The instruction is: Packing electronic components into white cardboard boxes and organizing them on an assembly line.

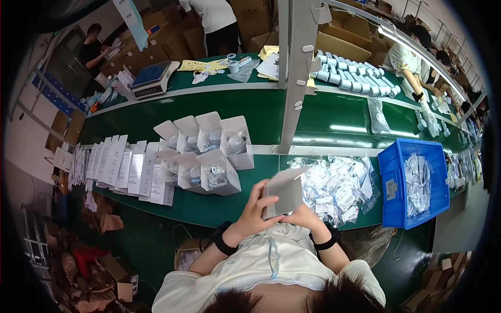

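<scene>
In front of my chest I hold a small white carton (284, 197), tilted, between both hands. My left hand (254, 209) grips its left side, with the thumb lying across the near face. My right hand (302, 216) closes on the lower right of the carton; most of its fingers are hidden behind it. What is inside the carton does not show. To the left stand several open white boxes (237, 163) with clear-bagged items in them. Right of the carton lies a heap of small clear packets (339, 190) with white and blue contents.
Flattened white cartons (122, 169) stand in a row at the left. A blue bin (389, 208) holding packets is at the right. A metal post (296, 94) rises beyond my hands. Across the green belt (344, 117) sit a scale (154, 78) and grey-blue cylinders (355, 75); co-workers are beyond.
</scene>
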Action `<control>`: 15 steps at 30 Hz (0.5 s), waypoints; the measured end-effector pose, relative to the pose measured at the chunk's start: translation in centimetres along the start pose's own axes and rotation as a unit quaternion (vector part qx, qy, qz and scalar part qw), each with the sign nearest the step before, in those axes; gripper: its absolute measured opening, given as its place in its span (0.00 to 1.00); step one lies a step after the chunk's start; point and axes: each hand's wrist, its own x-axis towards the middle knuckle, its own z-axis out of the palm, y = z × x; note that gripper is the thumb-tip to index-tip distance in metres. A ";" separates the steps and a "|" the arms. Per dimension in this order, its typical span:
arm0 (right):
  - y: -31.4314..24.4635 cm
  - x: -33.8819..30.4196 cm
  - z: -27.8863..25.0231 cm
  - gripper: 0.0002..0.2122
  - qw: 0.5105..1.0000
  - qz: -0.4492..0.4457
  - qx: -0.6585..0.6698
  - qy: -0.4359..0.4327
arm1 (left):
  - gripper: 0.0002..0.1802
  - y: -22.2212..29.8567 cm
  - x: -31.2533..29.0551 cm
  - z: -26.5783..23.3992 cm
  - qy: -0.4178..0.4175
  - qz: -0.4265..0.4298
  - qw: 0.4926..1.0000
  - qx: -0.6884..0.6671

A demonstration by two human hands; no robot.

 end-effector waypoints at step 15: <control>3.6 -0.4 4.1 0.32 0.995 0.070 -0.050 0.060 | 0.37 -3.5 -4.4 0.0 -0.054 -0.111 0.991 0.056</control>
